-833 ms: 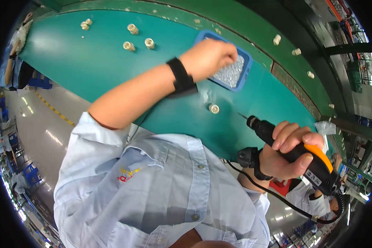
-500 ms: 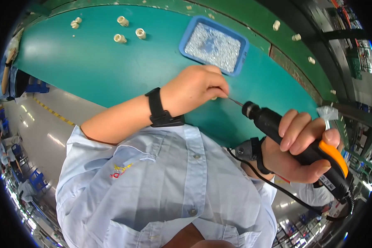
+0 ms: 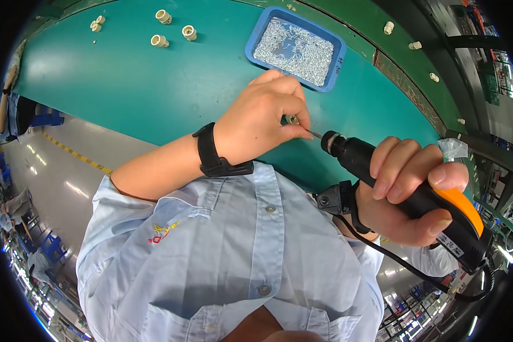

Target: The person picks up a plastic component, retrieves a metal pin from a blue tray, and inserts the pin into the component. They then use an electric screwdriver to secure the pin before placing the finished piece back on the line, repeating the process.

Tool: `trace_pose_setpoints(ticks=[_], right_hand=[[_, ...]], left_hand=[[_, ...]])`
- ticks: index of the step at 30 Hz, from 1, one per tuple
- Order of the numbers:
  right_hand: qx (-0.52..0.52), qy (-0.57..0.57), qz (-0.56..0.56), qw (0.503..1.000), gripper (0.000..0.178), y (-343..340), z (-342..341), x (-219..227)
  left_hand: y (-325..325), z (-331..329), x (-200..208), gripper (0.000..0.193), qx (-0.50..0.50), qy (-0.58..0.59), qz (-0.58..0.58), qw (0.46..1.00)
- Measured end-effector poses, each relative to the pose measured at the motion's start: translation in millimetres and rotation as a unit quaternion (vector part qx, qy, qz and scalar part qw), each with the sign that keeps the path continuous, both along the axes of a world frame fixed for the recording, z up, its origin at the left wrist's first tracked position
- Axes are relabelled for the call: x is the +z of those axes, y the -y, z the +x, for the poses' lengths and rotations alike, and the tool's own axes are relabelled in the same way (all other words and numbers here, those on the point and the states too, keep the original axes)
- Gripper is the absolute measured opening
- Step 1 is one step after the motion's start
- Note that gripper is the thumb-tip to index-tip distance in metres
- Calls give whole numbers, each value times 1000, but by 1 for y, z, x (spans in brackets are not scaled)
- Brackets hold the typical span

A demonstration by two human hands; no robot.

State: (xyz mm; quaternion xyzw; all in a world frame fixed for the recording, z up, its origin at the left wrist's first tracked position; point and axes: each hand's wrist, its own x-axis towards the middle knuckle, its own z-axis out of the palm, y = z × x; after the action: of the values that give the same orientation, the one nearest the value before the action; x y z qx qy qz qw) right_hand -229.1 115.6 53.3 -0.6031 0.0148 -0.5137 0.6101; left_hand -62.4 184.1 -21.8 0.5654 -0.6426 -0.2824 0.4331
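Note:
My right hand [image 3: 402,174] is wrapped round a black electric screwdriver [image 3: 354,161] with an orange lever, its thin bit pointing left toward my other hand. My left hand [image 3: 262,111] is closed, thumb and forefinger pinched at the bit's tip. Part of a small cream cylindrical fitting [image 3: 292,119] shows between its fingers; the rest is covered. Whether a screw sits on the tip is too small to tell. Just beyond the left hand, a blue tray [image 3: 259,64] holds many small silvery screws.
Cream hollow fittings [image 3: 189,32] stand on the green table [image 3: 119,74] at the far left, near a small cluster of cream pieces [image 3: 97,23]. More cream fittings [image 3: 389,27] lie along a green ledge at the right. A black cable [image 3: 402,264] loops from the screwdriver's lower end.
The screwdriver has shifted slightly left, its head closer to my left fingers. My left hand has turned a little, showing more of the fitting. Table items sit slightly higher in view.

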Motion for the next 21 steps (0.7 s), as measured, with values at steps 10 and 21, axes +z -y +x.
trace_pose_setpoints(ticks=[10, 21], right_hand=[[-53, -41, 43, 997, 44, 5, 3, -12], [-81, -61, 80, 992, 43, 4, 23, -26]], left_hand=[[1, -4, -22, 26, 53, 46, 102, 992], [4, 11, -42, 26, -46, -60, 107, 991]])
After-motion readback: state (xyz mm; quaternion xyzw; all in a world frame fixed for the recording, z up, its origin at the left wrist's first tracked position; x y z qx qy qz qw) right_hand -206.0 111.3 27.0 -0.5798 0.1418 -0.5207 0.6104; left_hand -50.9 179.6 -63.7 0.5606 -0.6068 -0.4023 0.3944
